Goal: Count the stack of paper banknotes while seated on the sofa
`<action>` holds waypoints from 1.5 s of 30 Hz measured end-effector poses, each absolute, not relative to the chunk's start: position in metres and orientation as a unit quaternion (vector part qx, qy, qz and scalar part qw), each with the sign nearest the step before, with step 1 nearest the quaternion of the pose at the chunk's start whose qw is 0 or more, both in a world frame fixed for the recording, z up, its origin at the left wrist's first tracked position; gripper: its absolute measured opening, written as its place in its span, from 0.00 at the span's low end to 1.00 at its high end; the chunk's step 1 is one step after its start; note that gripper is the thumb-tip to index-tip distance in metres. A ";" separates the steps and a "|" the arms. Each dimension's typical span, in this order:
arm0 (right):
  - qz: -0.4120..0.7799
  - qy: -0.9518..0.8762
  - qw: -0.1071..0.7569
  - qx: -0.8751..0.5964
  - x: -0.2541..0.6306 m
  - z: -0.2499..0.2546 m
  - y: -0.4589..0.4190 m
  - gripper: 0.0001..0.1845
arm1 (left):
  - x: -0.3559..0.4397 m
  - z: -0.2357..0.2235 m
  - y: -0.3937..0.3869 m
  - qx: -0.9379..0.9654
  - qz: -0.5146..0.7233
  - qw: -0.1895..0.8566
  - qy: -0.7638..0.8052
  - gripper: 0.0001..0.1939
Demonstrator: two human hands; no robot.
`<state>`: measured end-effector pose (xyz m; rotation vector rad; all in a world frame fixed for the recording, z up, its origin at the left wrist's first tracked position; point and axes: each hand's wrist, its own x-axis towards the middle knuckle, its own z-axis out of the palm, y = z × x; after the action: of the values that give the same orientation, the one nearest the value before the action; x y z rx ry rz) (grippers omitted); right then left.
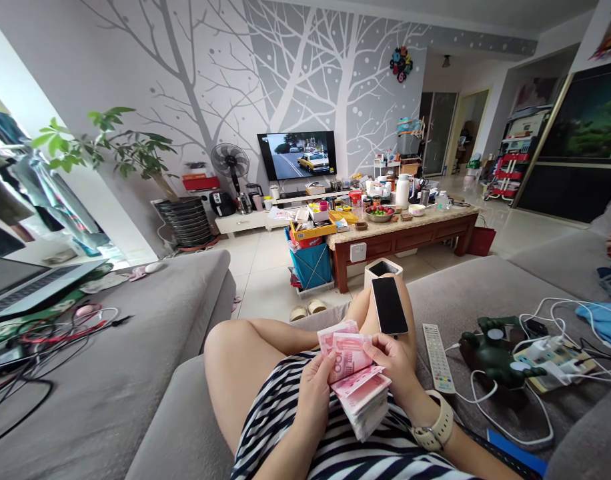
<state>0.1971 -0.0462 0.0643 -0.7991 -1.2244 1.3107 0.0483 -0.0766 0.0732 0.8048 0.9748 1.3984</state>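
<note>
I sit on a grey sofa [135, 400] with my legs crossed. A thick stack of pink banknotes [358, 383] rests in my lap. My left hand [313, 393] grips the stack's left side, thumb on the top notes. My right hand [393, 363] pinches the upper notes from the right; a pale watch is on that wrist. A black phone [389, 305] lies face up on my knee, just above the notes.
A white remote [438, 357] lies on the sofa to my right, beside a dark green toy [495, 353] and tangled white cables. A laptop [25, 287] and wires sit on the left. Ahead stand a cluttered coffee table [400, 230], a television [296, 155] and a fan.
</note>
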 end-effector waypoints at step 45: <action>0.578 -0.523 0.534 -0.327 0.199 0.066 -0.050 0.19 | 0.046 0.071 -0.076 0.355 0.621 0.534 0.452 0.13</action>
<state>0.1987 -0.0496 0.0662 -0.7788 -1.2468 1.3788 0.0462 -0.0761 0.0711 0.8460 1.0767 1.4794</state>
